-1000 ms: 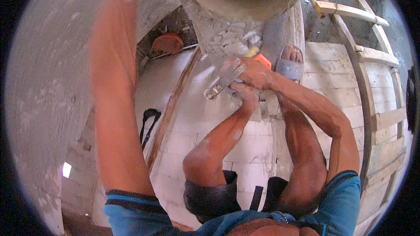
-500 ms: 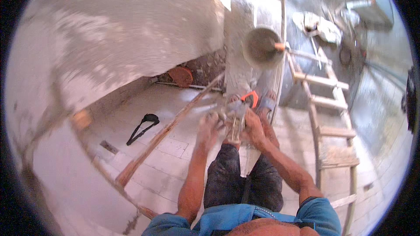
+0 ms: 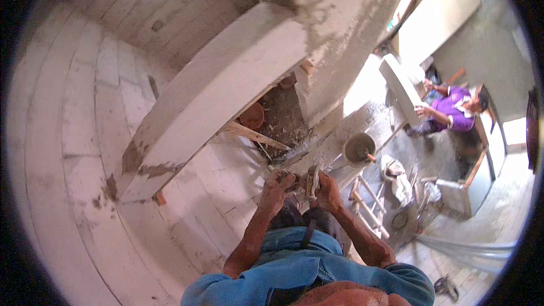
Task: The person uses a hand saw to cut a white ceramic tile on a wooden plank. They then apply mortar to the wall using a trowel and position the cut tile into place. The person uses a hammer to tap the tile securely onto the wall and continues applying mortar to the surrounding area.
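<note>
My right hand (image 3: 328, 191) is closed on a thin, pale, mortar-smeared piece (image 3: 312, 182), held upright in front of my waist; its exact kind is unclear. Beside it my left hand (image 3: 276, 186) has curled fingers, and whatever they may hold is hidden. The two hands are a little apart. Just ahead and to the right stands a round bucket (image 3: 352, 150) with mortar-grey walls, an orange-handled tool (image 3: 370, 158) sticking out over its rim.
A plastered beam (image 3: 209, 102) slants across ahead on the left. Below it lies a reddish basin (image 3: 253, 117). A wooden ladder (image 3: 371, 207) leans at the right. Farther right, a person in a purple shirt (image 3: 453, 107) holds a white panel (image 3: 400, 86). A pale sack (image 3: 396, 179) lies nearby.
My view has swung up and to the right, bringing the beam and the person with the panel into sight. My hands stay together in front of me, the pale piece still in the right.
</note>
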`<state>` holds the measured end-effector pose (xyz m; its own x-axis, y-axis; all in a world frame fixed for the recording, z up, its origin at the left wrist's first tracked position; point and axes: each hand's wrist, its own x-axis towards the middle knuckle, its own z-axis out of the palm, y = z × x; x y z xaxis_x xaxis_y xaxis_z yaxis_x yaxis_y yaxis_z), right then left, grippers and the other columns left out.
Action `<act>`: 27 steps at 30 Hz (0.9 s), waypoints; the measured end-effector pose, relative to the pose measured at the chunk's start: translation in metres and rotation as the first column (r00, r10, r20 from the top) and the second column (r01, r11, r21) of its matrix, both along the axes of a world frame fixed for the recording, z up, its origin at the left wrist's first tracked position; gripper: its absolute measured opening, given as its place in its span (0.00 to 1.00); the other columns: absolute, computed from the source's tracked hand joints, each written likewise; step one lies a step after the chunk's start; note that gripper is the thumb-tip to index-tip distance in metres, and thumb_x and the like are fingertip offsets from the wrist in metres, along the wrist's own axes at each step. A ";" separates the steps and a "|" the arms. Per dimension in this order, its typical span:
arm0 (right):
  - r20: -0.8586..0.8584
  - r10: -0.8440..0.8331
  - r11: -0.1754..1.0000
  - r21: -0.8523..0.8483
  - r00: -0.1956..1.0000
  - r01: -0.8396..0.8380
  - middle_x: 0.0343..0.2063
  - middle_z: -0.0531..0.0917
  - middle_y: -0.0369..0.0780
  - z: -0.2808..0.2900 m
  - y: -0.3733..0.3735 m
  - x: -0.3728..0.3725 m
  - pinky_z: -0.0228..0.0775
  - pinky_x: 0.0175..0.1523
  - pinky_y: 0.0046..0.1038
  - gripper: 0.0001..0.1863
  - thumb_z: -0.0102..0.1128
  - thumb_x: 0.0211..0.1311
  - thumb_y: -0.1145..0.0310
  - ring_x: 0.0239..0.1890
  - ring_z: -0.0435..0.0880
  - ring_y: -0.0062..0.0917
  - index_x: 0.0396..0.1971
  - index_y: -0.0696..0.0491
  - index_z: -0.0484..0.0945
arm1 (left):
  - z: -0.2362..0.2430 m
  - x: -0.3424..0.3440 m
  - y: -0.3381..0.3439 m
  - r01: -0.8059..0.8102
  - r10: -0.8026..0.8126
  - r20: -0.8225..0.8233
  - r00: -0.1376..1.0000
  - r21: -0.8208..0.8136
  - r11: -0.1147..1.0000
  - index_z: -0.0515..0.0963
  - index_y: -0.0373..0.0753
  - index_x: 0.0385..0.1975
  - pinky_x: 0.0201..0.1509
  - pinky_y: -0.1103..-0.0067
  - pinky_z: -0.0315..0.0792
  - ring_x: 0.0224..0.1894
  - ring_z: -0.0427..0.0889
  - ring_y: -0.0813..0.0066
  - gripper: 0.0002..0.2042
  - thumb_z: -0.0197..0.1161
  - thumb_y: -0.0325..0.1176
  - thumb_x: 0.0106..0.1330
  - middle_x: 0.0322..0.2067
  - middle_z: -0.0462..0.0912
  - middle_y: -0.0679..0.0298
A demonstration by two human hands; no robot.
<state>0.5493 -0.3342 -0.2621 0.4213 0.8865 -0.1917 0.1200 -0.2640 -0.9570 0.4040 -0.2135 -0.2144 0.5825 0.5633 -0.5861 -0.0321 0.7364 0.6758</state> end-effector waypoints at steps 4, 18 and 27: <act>-0.029 0.080 0.996 0.030 0.996 -0.079 0.35 0.81 0.45 0.056 0.042 -0.039 0.71 0.44 0.36 0.19 0.56 0.49 0.79 0.39 0.81 0.35 0.45 0.57 0.75 | 0.042 -0.051 0.023 -0.106 0.108 -0.021 0.994 0.098 0.990 0.74 0.37 0.45 0.51 0.72 0.78 0.45 0.82 0.71 0.12 0.65 0.32 0.67 0.45 0.80 0.61; -0.496 0.074 0.996 -0.007 0.865 -0.089 0.23 0.77 0.29 0.127 0.124 -0.182 0.58 0.25 0.18 0.12 0.65 0.61 0.66 0.21 0.71 0.12 0.42 0.53 0.81 | 0.070 -0.199 0.067 -0.387 0.347 0.297 0.889 0.084 0.918 0.76 0.35 0.45 0.51 0.73 0.79 0.44 0.83 0.71 0.10 0.63 0.31 0.69 0.43 0.82 0.59; -0.328 0.167 0.964 -0.145 0.930 -0.224 0.30 0.81 0.33 0.112 0.135 -0.219 0.71 0.33 0.22 0.11 0.65 0.63 0.67 0.31 0.78 0.16 0.42 0.55 0.80 | 0.052 -0.240 0.062 -0.499 0.485 0.243 0.840 -0.002 0.866 0.73 0.35 0.51 0.51 0.71 0.80 0.48 0.82 0.69 0.14 0.60 0.33 0.70 0.45 0.80 0.60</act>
